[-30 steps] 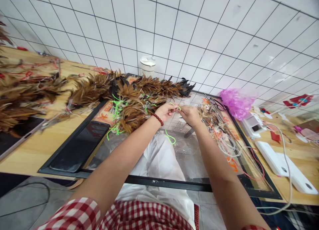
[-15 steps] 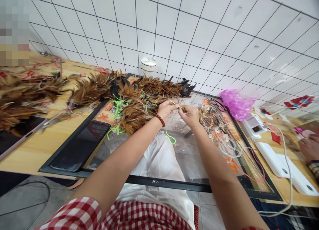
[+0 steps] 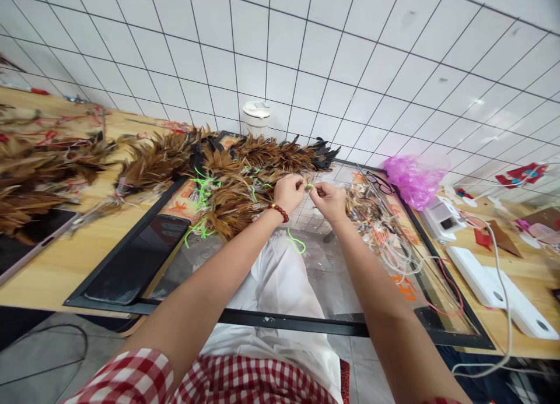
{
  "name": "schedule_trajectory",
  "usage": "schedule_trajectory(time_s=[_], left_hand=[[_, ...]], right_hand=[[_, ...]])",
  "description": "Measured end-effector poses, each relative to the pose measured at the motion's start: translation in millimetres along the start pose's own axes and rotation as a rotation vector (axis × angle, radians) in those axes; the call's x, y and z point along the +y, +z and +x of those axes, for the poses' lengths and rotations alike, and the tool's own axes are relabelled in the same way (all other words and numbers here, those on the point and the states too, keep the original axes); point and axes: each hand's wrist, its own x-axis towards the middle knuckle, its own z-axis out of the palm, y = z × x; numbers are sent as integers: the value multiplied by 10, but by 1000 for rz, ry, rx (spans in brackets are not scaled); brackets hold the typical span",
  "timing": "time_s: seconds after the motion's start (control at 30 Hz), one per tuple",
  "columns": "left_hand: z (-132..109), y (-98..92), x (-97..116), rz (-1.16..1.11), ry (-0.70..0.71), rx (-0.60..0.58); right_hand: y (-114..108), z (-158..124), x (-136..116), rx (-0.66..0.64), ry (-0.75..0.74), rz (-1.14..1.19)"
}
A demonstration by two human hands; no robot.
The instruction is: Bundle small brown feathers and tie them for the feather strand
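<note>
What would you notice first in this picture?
A big heap of brown feathers sprawls across the left and middle. Just right of it, the left hand and right hand pinch a neon green string between them, and a pink plastic bag glows farther right.

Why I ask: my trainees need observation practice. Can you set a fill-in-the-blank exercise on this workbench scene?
1. The left hand and right hand pinch a thin ____ string between them.
2. A bracelet of red beads sits on the ____ wrist.
3. The brown heap beside the left hand is made of ____.
4. The wall behind the white cup is covered in white ____.
Missing words: green; left; feathers; tiles.
</note>
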Motion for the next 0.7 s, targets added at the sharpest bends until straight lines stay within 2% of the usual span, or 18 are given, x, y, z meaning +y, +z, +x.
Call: schedule_trajectory(time_s=[0.2,0.4,0.57,0.7], left_hand=[[-33,-21,56,42,71,28],[-27,-16,25,-82,-31,-27],[-41,-35,69,-244,-76,-90],[-56,-39,92,-280,-48,-93]], right_hand=[[109,-20,-84,-19,47,114],[51,-25,-158,-92,33,265],[-22,80,-114,-79,325,580],[-37,138,-88,-218,375,732]])
